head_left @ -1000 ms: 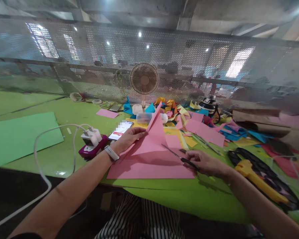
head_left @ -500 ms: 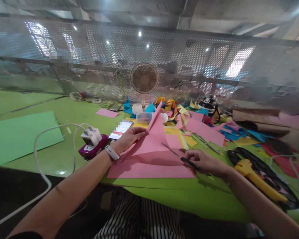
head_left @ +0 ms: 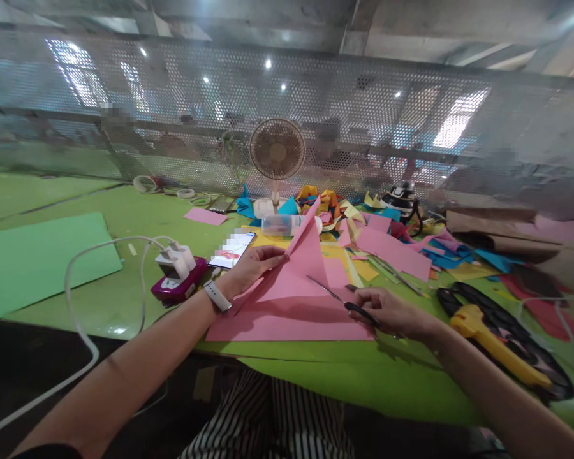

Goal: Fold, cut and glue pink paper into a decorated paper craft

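Observation:
Pink paper [head_left: 296,324] lies on the green table in front of me, with one part folded up into a tall peak. My left hand [head_left: 263,261] pinches the raised fold between thumb and fingers, a pale watch band on its wrist. My right hand [head_left: 380,309] is closed around the dark handles of a pair of scissors [head_left: 329,292]. The blades point left over the pink paper, and one blade lies against the raised part. Whether the blades have the paper between them I cannot tell.
A phone [head_left: 232,248] and a purple power strip with white chargers [head_left: 179,271] lie left, near a green sheet [head_left: 48,261]. Behind are a fan [head_left: 277,150], a clear bottle [head_left: 282,224] and coloured paper scraps [head_left: 392,248]. A yellow-handled tool [head_left: 500,347] rests right.
The raised peak of pink paper and my left hand have shifted slightly to the right. The scissors in my right hand have moved slightly left.

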Tool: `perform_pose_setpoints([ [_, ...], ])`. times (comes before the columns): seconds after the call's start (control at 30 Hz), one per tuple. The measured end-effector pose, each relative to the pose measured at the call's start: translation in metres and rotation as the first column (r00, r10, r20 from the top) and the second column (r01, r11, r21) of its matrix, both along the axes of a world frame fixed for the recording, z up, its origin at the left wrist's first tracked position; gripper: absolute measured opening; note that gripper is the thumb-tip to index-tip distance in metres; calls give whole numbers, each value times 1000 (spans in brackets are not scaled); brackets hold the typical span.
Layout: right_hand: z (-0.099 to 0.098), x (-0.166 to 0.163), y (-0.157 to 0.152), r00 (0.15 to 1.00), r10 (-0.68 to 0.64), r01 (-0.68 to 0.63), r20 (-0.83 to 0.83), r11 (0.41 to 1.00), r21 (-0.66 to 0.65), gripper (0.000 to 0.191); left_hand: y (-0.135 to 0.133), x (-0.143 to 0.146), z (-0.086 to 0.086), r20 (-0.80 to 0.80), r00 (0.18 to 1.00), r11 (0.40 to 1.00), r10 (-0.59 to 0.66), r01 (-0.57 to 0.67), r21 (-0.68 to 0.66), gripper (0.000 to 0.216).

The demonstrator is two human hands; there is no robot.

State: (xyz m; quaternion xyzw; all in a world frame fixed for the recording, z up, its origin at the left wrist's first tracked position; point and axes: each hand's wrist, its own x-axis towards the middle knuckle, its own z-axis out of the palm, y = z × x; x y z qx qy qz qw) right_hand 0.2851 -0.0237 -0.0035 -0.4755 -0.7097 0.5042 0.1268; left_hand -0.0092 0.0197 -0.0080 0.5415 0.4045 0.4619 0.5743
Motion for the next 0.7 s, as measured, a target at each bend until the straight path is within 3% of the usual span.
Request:
perform_pose_setpoints([
  [0.27,-1,2,0,995,29,-33,-90,999,-41,37,-1,0,-3,-21,1000,1000,15,-15,-3,29],
  [0.43,0,-1,-2,987,61,-67,-149,997,-38,36,-5,6,-5,0,999,999,-45,45,0,24],
  [0.7,-4,-2,-1,992,-8,1,-124,998,-56,36,-8,9,-3,34,998,998,-58,59,-17,21],
])
